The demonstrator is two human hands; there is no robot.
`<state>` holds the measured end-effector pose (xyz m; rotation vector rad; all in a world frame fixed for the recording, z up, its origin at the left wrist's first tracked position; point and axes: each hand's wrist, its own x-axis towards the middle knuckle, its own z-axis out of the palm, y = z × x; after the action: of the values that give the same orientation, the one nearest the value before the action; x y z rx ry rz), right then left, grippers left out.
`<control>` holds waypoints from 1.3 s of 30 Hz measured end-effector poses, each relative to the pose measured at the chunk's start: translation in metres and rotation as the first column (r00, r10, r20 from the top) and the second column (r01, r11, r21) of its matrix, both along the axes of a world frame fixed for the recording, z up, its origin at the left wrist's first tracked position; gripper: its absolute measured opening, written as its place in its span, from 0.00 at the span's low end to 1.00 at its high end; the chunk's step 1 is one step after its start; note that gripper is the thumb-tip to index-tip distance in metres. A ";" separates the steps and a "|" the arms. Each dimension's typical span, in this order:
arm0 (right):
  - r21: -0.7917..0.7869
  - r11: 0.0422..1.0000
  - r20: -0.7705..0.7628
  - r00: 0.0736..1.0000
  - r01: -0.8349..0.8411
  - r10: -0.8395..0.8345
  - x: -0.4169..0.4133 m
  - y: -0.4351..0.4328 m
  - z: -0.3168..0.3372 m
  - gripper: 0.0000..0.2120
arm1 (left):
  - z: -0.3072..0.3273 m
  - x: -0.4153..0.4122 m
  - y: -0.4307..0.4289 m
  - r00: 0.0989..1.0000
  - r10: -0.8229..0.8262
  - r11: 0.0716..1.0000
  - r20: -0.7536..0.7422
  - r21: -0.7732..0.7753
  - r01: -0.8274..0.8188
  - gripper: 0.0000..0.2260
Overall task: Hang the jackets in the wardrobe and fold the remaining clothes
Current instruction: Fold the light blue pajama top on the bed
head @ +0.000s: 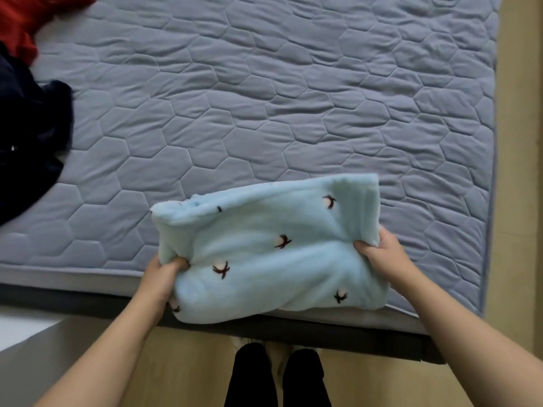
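- Light-blue fleece garment [273, 254], dotted with small dark sprigs, is folded into a thick bundle and held by both hands at the near edge of the bed [264, 98]. Its far part lies over the quilted mattress and its near fold overhangs the dark bed frame [88, 301].
- Left hand [164, 277] grips the bundle's left end, with the thumb dug into the pile on top and the fingers curled beneath, out of sight.
- Right hand [382, 254] pinches the right end the same way, thumb on top and fingers under the fabric.
- Whether the bundle rests on the mattress or is lifted just clear of it cannot be told.
- Risk: the fleece looks thick and springy and is gripped only at its ends. The middle could sag and the layers slide apart, undoing the fold.
- Risk: the near fold hangs past the mattress edge. If let go here, the bundle may tip toward the wooden floor [188, 362] by the person's legs [279, 377].
- Farther out, at the bed's left side, a dark navy garment [29, 136] lies crumpled, with a red garment [20, 27] just beyond it at the corner of view. Both look unfolded, so I judge that work remains.
- Containers: no wardrobe, basket or drawer shows, so nothing can be said of their contents.
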<state>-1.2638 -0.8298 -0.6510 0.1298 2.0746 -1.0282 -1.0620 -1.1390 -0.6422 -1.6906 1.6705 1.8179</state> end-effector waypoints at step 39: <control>0.823 0.468 -0.175 0.639 -0.323 0.749 -0.055 -0.002 -0.129 0.31 | -0.123 -0.062 0.018 0.548 -0.627 0.056 0.554 -0.669 0.741 0.31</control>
<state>-1.3190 -0.8318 -0.7797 -0.4943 2.6368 0.3121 -1.1236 -1.1210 -0.7656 -0.6447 2.8756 0.2785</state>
